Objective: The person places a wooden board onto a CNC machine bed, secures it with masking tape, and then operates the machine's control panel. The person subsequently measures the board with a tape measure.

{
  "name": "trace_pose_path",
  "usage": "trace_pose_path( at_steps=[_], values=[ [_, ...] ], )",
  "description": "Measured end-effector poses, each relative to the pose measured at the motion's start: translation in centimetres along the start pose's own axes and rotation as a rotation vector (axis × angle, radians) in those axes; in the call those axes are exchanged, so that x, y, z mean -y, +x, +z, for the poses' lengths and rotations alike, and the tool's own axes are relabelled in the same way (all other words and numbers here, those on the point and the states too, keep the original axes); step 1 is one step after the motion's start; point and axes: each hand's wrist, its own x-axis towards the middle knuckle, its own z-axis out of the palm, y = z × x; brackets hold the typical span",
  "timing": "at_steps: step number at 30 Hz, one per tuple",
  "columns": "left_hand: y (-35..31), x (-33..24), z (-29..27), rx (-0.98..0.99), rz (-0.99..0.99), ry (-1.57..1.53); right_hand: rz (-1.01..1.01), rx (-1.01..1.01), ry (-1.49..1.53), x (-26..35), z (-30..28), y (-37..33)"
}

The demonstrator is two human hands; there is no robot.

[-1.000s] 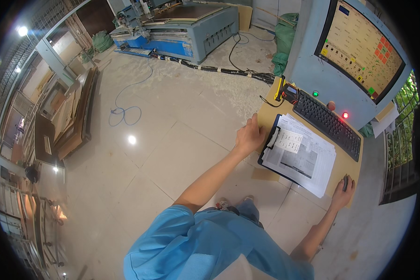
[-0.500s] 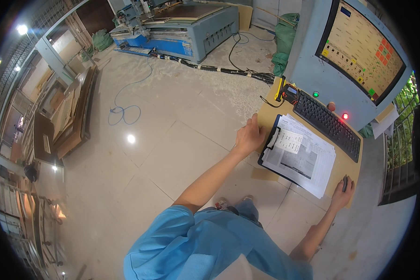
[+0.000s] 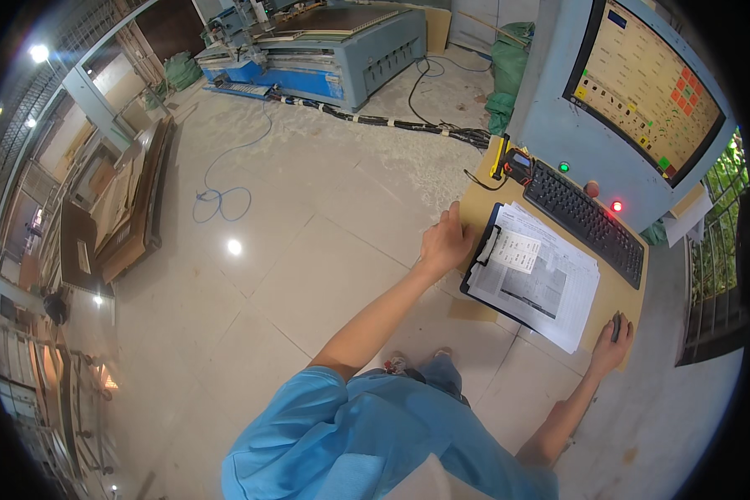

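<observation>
Beneath my right hand [image 3: 612, 348] is a dark computer mouse [image 3: 616, 327], gripped near the right end of a wooden shelf [image 3: 480, 198]. My left hand [image 3: 447, 242] is closed at the shelf's left edge, its fingers curled over the board and partly hidden. Between my hands lies a dark clipboard [image 3: 467, 289] holding a stack of printed sheets [image 3: 581, 293], with a small white slip [image 3: 517, 252] on top under the clip. A black keyboard [image 3: 586, 219] runs along the back of the shelf.
A monitor [image 3: 648, 92] in a blue-grey cabinet stands above the keyboard, with a green light and a red light below it. A yellow-and-black device [image 3: 500, 158] sits at the shelf's far left. Cables [image 3: 383, 123] cross the floor towards a large machine [image 3: 342, 62].
</observation>
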Motion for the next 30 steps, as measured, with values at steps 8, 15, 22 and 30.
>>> trace_pose_path(
  at_steps=[8,15,22,30],
  values=[
    [-0.10,-0.24,-0.15,0.007,-0.016,0.016,-0.011,-0.009,-0.005,0.02,0.00,-0.04],
    [-0.19,-0.35,-0.25,0.013,-0.019,0.017,-0.003,-0.004,-0.005,0.11,-0.05,0.01],
    [-0.21,-0.35,-0.31,0.019,-0.019,0.023,-0.006,-0.003,-0.004,0.17,-0.07,-0.01],
    [-0.17,-0.46,-0.40,0.030,-0.028,0.033,-0.010,-0.001,0.004,0.03,-0.06,-0.02]
  ],
)
